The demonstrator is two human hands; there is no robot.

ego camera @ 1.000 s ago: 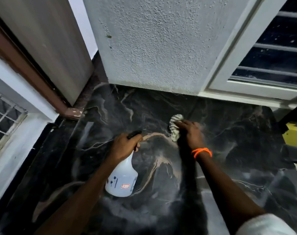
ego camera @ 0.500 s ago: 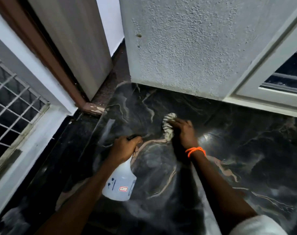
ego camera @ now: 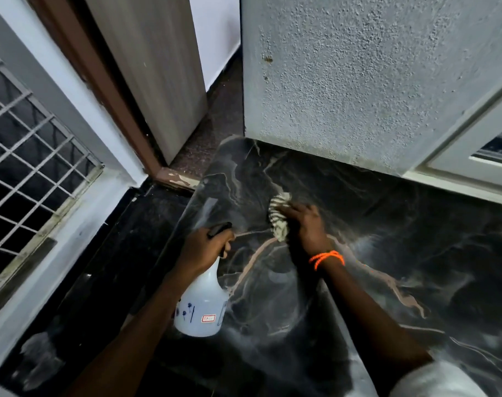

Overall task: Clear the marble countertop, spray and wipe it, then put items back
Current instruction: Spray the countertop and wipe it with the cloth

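The black marble countertop (ego camera: 401,230) with pale veins fills the lower right of the head view. My left hand (ego camera: 202,247) grips the black trigger head of a translucent white spray bottle (ego camera: 201,305), held just above the counter's left part. My right hand (ego camera: 305,224), with an orange band at the wrist, presses a striped pale cloth (ego camera: 278,216) flat onto the marble near the back. The two hands are about a hand's width apart. A light haze lies on the marble around the cloth.
A rough grey wall (ego camera: 358,81) rises directly behind the counter. A white window frame (ego camera: 458,156) stands at the right. To the left are a brown door frame (ego camera: 106,90), a grey door (ego camera: 158,67) and a barred window (ego camera: 29,156). The floor lies dark below the counter's left edge.
The view has swung left, showing more of the barred window and door. My right hand with the cloth has shifted slightly left across the marble. The bottle stays in my left hand.
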